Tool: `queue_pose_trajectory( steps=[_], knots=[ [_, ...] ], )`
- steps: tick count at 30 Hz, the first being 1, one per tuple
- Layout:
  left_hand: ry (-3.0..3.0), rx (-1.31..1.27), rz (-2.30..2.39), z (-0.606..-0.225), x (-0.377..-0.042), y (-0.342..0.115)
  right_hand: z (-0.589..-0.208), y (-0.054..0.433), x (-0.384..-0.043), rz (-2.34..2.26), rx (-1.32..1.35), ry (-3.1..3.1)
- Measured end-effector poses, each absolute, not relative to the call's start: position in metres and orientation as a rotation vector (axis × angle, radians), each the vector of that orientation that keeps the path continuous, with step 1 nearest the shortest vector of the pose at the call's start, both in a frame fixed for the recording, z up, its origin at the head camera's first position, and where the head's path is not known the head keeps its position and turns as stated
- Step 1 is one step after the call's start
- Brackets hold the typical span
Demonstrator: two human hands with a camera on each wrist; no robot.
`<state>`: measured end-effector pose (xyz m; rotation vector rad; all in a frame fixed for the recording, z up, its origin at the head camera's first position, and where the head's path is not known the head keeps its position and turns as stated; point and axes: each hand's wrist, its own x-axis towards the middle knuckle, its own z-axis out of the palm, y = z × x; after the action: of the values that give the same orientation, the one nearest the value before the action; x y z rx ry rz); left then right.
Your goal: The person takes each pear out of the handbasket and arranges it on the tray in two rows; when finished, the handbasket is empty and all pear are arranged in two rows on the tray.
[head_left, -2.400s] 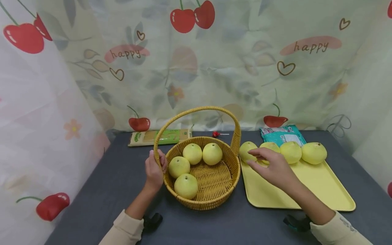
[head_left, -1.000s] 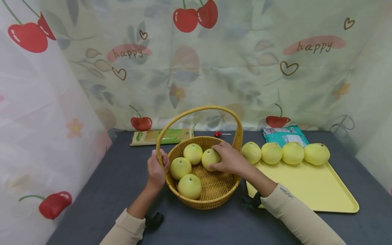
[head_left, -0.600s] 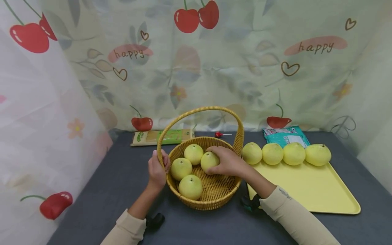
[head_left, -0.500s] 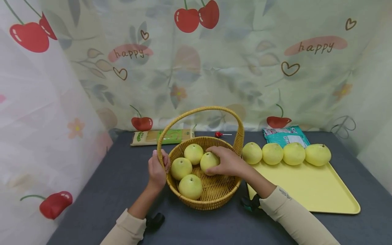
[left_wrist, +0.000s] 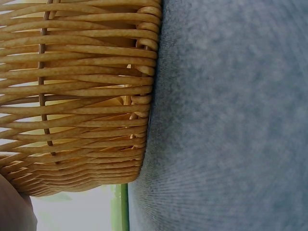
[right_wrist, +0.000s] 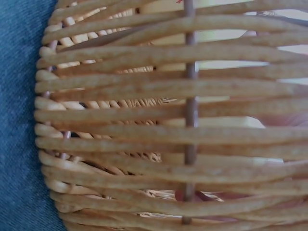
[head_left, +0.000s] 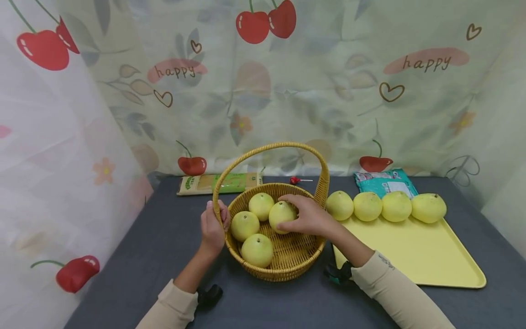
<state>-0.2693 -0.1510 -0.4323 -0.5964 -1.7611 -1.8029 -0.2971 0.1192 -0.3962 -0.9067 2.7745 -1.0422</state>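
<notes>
A round wicker basket point(head_left: 283, 274) with a tall arched handle point(head_left: 269, 147) stands in the middle of the table, and several pale yellow-green pomelos lie inside. My left hand point(head_left: 213, 226) grips the foot of the handle at the basket's left side. Inside the basket, my right hand point(head_left: 306, 217) holds the back right pomelo point(head_left: 281, 214), thumb in front and fingers behind. The other fruits, a back pomelo point(head_left: 261, 206), a left pomelo point(head_left: 244, 225) and a front pomelo point(head_left: 257, 251), sit along the left. Woven basket wall point(left_wrist: 77, 86) fills much of both wrist views.
Right of the basket lies a yellow tray point(head_left: 415, 251) with a row of several pomelos point(head_left: 396, 206) along its back edge. Behind are a teal packet point(head_left: 384, 182), a red lollipop point(head_left: 294, 180) and a flat green-and-tan pack point(head_left: 234, 183). A printed curtain surrounds the table.
My right hand has moved left from over the tray into the basket and taken hold of the back right pomelo, which has shifted slightly forward. My left hand keeps its grip on the handle.
</notes>
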Motion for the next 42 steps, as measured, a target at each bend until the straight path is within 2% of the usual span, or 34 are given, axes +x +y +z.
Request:
queue_pose_trajectory(
  steps=[16,42],
  knots=[
    [-1.749,-0.603,-1.803,-0.432,-0.270,-0.150,-0.390,0.128,-0.288,-1.185,-0.930,2.745],
    [-1.742,-0.601,-1.821,-0.431,-0.269,-0.150,-0.357,0.183,-0.258,-1.383,-0.888,2.680]
  ],
)
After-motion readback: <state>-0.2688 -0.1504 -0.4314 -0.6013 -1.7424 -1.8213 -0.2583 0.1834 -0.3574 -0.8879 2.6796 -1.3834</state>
